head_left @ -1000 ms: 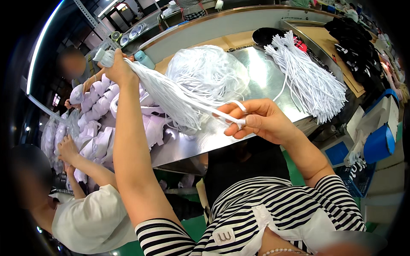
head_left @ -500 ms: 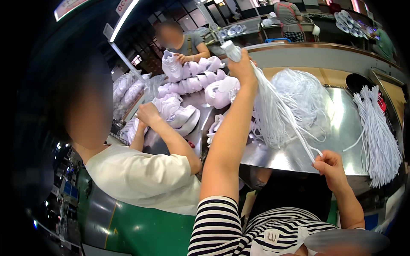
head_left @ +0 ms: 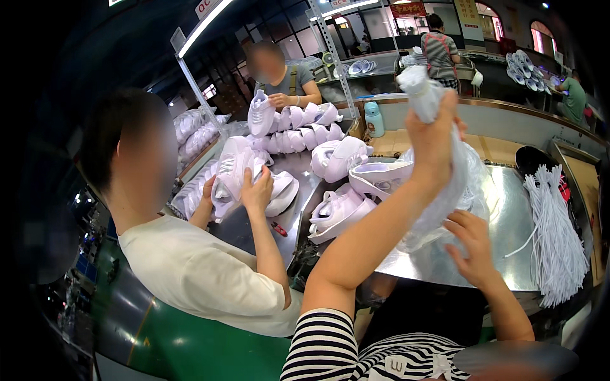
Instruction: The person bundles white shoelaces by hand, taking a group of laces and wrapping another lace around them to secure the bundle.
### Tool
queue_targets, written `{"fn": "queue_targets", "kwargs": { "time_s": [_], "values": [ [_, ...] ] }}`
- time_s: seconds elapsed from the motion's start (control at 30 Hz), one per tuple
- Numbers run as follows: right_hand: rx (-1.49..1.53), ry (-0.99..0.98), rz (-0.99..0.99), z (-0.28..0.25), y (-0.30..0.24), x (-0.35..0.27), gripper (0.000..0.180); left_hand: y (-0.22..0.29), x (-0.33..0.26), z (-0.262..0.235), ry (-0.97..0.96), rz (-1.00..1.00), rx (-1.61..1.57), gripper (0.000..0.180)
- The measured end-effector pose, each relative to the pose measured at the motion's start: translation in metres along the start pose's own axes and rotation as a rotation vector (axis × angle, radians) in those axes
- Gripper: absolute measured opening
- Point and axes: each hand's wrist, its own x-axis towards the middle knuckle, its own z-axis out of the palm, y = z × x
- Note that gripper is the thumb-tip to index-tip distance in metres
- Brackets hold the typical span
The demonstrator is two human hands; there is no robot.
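Observation:
Raised over the metal tabletop, my left hand grips a bundle of white shoelaces near its bound top. The long strands hang below the fist, smeared by motion. My right hand is beside the lower strands with its fingers apart and nothing visible in them. Behind the hanging strands, a loose pile of white laces is partly covered by my arm and the bundle. To the left of my forearm sit white sneakers. At the far right, a second bundle of white laces droops over the table edge.
A co-worker in a cream shirt at my left holds a white shoe. Across the table another person handles a shoe beside rows of sneakers. A light-blue bottle stands at the back; red snips lie on the left tabletop.
My left hand has swung right with the laces. My right hand has let go of the strand ends and opened, moving up and left. The neighbour now holds up a shoe. The view has shifted.

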Motion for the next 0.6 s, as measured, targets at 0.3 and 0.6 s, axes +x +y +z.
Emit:
{"fn": "queue_targets", "kwargs": {
  "time_s": [0.3,0.6],
  "values": [
    [0.178,-0.488,0.051,0.117,0.054,-0.089,0.055,0.066,-0.009,0.022,-0.267,0.167,-0.227,0.028],
    [1.16,0.293,0.384,0.016,0.063,-0.025,0.033,0.064,-0.027,0.012,-0.409,-0.166,-0.237,0.023]
  ]
}}
